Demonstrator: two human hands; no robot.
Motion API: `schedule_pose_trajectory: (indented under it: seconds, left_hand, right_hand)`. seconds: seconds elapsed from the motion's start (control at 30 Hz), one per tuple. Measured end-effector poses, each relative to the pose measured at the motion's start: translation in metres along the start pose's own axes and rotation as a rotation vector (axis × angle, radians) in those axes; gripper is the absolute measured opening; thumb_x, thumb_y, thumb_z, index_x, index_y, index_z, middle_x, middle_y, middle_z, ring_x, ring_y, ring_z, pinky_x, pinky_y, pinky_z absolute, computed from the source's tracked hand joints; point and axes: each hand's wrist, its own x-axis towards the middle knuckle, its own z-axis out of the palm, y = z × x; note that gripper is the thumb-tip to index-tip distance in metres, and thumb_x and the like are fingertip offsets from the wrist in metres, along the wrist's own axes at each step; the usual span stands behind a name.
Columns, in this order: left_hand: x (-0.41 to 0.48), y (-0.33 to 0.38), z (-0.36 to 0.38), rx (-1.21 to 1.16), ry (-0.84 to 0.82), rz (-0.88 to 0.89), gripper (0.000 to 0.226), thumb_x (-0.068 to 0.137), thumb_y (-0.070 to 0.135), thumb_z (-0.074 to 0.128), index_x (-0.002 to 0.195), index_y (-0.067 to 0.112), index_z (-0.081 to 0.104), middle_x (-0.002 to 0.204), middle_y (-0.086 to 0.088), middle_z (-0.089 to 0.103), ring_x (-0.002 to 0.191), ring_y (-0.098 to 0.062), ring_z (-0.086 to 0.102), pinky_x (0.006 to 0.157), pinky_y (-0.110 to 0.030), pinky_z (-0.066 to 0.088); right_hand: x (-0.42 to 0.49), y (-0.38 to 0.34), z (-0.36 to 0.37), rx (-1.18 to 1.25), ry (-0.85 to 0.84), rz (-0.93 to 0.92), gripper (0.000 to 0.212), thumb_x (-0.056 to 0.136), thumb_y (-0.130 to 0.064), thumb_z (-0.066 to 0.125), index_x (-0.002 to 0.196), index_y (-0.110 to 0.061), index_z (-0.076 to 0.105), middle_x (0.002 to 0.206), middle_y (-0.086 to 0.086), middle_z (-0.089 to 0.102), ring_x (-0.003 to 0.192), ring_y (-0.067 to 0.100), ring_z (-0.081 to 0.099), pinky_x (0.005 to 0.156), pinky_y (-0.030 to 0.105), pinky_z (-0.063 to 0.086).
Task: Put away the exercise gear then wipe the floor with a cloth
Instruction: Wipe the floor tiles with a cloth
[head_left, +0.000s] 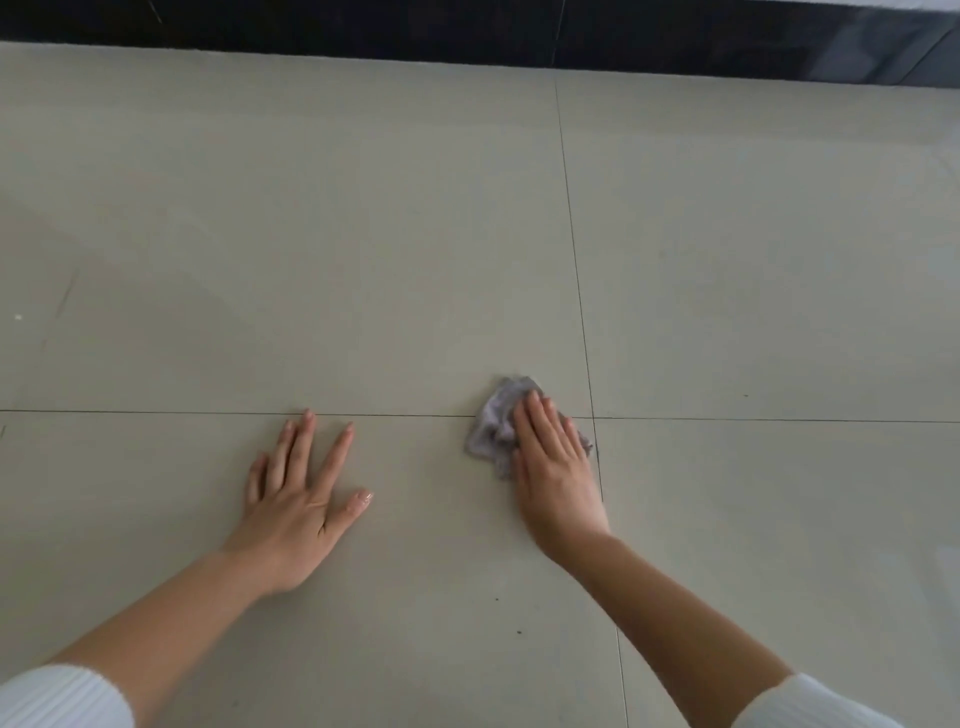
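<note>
Wiping step: right hand (558, 467), fingers together, presses the grey cloth (493, 426) onto the tiled floor (363, 234); left hand (298, 509) braces, fingers spread. Next, probably sweep toward the specks (506, 613).

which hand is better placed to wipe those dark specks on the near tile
Right. The right hand presses flat on the crumpled grey cloth, with the dark specks just nearer the person. The left hand lies spread on the bare floor, without a cloth, likely as support.

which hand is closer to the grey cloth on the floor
Right. The right hand lies flat on top of the cloth, pressing it to the floor. The left hand rests flat on bare tile, off to the cloth's left, not touching it.
</note>
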Motion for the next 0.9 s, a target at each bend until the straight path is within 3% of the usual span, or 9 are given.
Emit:
schedule_pose_trajectory:
  seconds: [0.1, 0.17, 0.27, 0.33, 0.43, 0.53, 0.67, 0.77, 0.9]
  left_hand:
    - [0.0, -0.003, 0.004, 0.033, 0.101, 0.041, 0.082, 0.08, 0.077, -0.003, 0.15, 0.035, 0.001, 0.16, -0.008, -0.004, 0.145, -0.025, 0.002, 0.112, -0.049, 0.01]
    - [0.006, -0.005, -0.002, 0.022, 0.189, 0.065, 0.07, 0.091, 0.064, 0.007, 0.147, 0.026, 0.025, 0.153, -0.018, 0.023, 0.133, -0.035, 0.03, 0.105, -0.052, 0.027]
    - [0.027, -0.012, -0.014, -0.006, 0.331, -0.026, 0.065, 0.094, 0.053, 0.018, 0.142, 0.014, 0.038, 0.148, -0.023, 0.031, 0.13, -0.04, 0.035, 0.103, -0.052, 0.03]
    - [0.04, -0.018, -0.019, -0.05, 0.38, -0.138, 0.065, 0.092, 0.047, 0.022, 0.141, 0.009, 0.04, 0.149, -0.023, 0.03, 0.134, -0.041, 0.032, 0.106, -0.053, 0.028]
    - [0.046, -0.026, -0.015, -0.06, 0.431, -0.171, 0.063, 0.09, 0.044, 0.023, 0.14, 0.01, 0.041, 0.149, -0.02, 0.032, 0.136, -0.037, 0.03, 0.109, -0.05, 0.026]
    - [0.047, -0.027, -0.015, -0.105, 0.478, -0.178, 0.061, 0.088, 0.045, 0.028, 0.14, 0.015, 0.041, 0.15, -0.015, 0.033, 0.135, -0.034, 0.03, 0.108, -0.047, 0.026]
    - [0.047, -0.024, -0.016, -0.123, 0.464, -0.224, 0.062, 0.085, 0.046, 0.03, 0.139, 0.019, 0.041, 0.15, -0.011, 0.032, 0.133, -0.034, 0.03, 0.105, -0.05, 0.03]
    - [0.047, -0.024, -0.017, -0.119, 0.455, -0.225, 0.061, 0.086, 0.046, 0.03, 0.139, 0.018, 0.041, 0.15, -0.011, 0.032, 0.132, -0.034, 0.031, 0.104, -0.05, 0.03]
    - [0.047, -0.025, -0.016, -0.117, 0.47, -0.224, 0.062, 0.086, 0.046, 0.03, 0.14, 0.018, 0.042, 0.149, -0.011, 0.033, 0.132, -0.033, 0.031, 0.103, -0.049, 0.031]
  right_hand:
    - [-0.022, -0.027, 0.008, -0.02, -0.132, -0.288, 0.054, 0.088, -0.014, 0.043, 0.142, -0.006, 0.042, 0.151, 0.013, 0.032, 0.14, 0.029, 0.031, 0.117, 0.038, 0.018]
    - [-0.025, -0.03, 0.009, -0.085, -0.239, -0.492, 0.059, 0.088, -0.018, 0.037, 0.147, -0.022, 0.033, 0.153, 0.009, 0.029, 0.142, 0.025, 0.027, 0.117, 0.039, 0.02]
    - [-0.006, -0.008, 0.0, -0.127, -0.337, -0.723, 0.062, 0.084, -0.015, 0.034, 0.144, -0.034, 0.037, 0.153, 0.003, 0.033, 0.141, 0.022, 0.03, 0.114, 0.038, 0.028]
    - [0.02, 0.017, -0.006, -0.126, -0.303, -0.668, 0.06, 0.084, -0.008, 0.036, 0.14, -0.029, 0.045, 0.151, 0.002, 0.037, 0.139, 0.024, 0.033, 0.113, 0.035, 0.03]
    - [0.07, 0.061, -0.025, -0.108, -0.107, -0.306, 0.058, 0.087, -0.003, 0.036, 0.143, -0.018, 0.04, 0.15, 0.008, 0.037, 0.14, 0.038, 0.026, 0.115, 0.036, 0.017]
    - [0.116, 0.081, -0.046, -0.085, -0.051, 0.11, 0.057, 0.098, -0.004, 0.033, 0.15, -0.024, 0.023, 0.16, -0.003, 0.012, 0.148, 0.026, -0.002, 0.118, 0.038, 0.002]
    - [0.159, 0.055, -0.036, -0.044, -0.008, 0.332, 0.06, 0.097, -0.003, 0.03, 0.153, -0.018, 0.014, 0.161, 0.0, 0.002, 0.147, 0.025, -0.008, 0.117, 0.035, -0.006]
    - [0.168, 0.015, -0.008, -0.014, -0.015, 0.238, 0.057, 0.097, -0.006, 0.035, 0.152, -0.014, 0.021, 0.16, 0.005, 0.008, 0.147, 0.027, 0.001, 0.117, 0.036, -0.003]
    - [0.123, -0.048, 0.027, 0.023, -0.081, -0.188, 0.054, 0.086, -0.005, 0.046, 0.14, -0.007, 0.045, 0.149, 0.015, 0.037, 0.139, 0.037, 0.032, 0.115, 0.049, 0.019]
